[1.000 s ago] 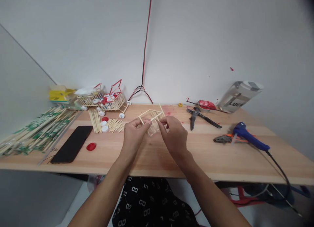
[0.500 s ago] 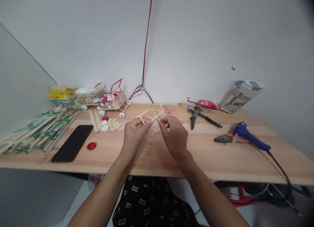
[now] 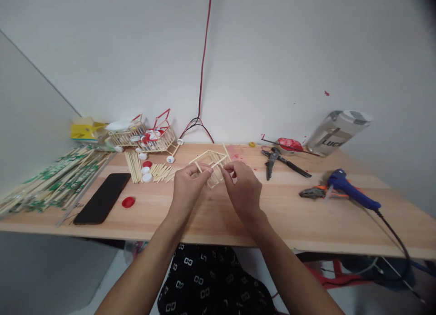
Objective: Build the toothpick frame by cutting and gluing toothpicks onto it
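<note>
"Two hands busy. Holding what?"

"Pinching one stick frame (image 3: pixel 220 162), midway along the counter (image 3: pixel 218 231), straight out at twelve o'clock from the wearer. With the left hand (image 3: pixel 190 181), gripping the near corner at seven o'clock between thumb and forefinger; with the right hand (image 3: pixel 242 183), nipping the edge at three. Cannot make out any separate slat between those right fingertips."

"How far along?"

"Partly built, at a guess. Already joined into an open outline, with several slats set toward three o'clock and one longer stick jutting past the far corner at one. Mostly bare toward ten."

"Anything to compare?"

"Yes, two stick baskets, one nearer (image 3: pixel 165 140) and one farther (image 3: pixel 119 139), between nine and ten o'clock by the wall. Complete-looking: slatted all along, with white discs low down and red sticks on top."

"Left to do, then?"

"Measured against those, probably more slats, plus discs and red sticks. None of the latter two visible on the frame."

"Parts to hand?"

"Plenty. At nine o'clock, short sticks (image 3: pixel 161 172), then white caps (image 3: pixel 147 178), then longer sticks (image 3: pixel 134 167). Between three and four, a glue gun (image 3: pixel 354 192) beside pliers (image 3: pixel 311 192), both untouched. At three, a cutter (image 3: pixel 272 159), also lying idle."
</note>
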### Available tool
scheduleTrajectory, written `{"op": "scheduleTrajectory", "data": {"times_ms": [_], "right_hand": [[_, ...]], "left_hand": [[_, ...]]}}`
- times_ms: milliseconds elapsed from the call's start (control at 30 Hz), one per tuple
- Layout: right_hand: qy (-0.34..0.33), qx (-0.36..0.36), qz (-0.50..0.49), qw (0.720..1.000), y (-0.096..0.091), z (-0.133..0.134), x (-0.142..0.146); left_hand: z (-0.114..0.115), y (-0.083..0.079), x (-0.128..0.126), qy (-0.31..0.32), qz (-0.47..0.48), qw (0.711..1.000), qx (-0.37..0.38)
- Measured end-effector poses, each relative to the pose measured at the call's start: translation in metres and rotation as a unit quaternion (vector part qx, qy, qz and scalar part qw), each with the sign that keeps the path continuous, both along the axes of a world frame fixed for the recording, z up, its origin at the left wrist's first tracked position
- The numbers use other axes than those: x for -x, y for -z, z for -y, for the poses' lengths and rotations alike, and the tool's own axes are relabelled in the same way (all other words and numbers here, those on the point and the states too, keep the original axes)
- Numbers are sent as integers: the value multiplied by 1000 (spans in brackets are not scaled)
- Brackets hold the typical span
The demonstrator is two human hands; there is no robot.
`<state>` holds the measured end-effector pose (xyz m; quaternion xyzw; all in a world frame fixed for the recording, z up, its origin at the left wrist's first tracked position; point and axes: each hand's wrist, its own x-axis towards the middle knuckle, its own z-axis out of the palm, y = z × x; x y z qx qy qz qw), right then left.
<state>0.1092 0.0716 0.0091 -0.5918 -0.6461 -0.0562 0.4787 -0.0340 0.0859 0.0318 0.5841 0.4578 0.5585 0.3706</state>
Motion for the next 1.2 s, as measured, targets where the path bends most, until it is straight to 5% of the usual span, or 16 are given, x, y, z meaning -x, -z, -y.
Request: {"op": "scheduleTrajectory", "data": {"times_ms": [1200], "right_hand": [[-60, -2, -84, 995, 1, 0, -3]], "left_hand": [[1, -3, 0, -18, -14, 1000, 7]]}}
